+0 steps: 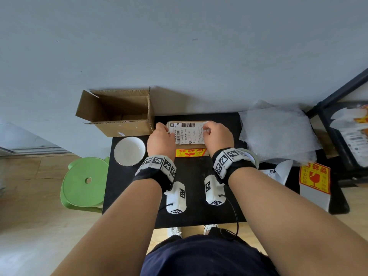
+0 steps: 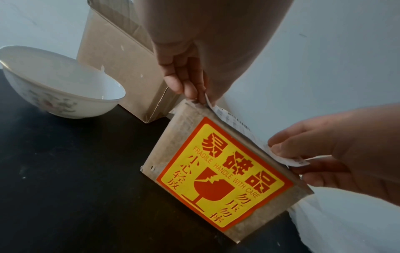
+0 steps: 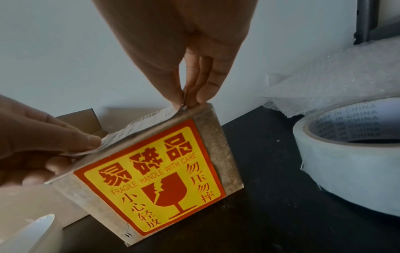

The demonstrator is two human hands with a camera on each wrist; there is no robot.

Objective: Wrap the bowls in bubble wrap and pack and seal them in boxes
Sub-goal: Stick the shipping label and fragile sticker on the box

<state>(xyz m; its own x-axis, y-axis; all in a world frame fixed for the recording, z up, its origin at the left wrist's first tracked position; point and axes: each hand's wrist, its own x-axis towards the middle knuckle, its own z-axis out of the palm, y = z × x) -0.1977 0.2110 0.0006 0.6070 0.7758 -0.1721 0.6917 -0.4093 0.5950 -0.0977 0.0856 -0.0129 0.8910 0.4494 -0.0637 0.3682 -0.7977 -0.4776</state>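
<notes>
Two hands, left hand (image 1: pixel 161 138) and right hand (image 1: pixel 217 134), pinch a shipping label (image 1: pixel 187 132) between fingers (image 2: pixel 184 85) atop the sealed box (image 2: pixel 225 171); labelling seems underway. Next: smoothing it flat. One bowl (image 1: pixel 129 151) waits unwrapped beside the left fingers.

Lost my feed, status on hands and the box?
Left hand and right hand each pinch an end of the shipping label atop the sealed box. Bare bowl and open box wait left. Nothing in the way.

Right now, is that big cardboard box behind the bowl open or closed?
Open. The big cardboard box has its flaps spread, and its inside shows bare cardboard. The bowl sits unwrapped on the table beside it.
</notes>
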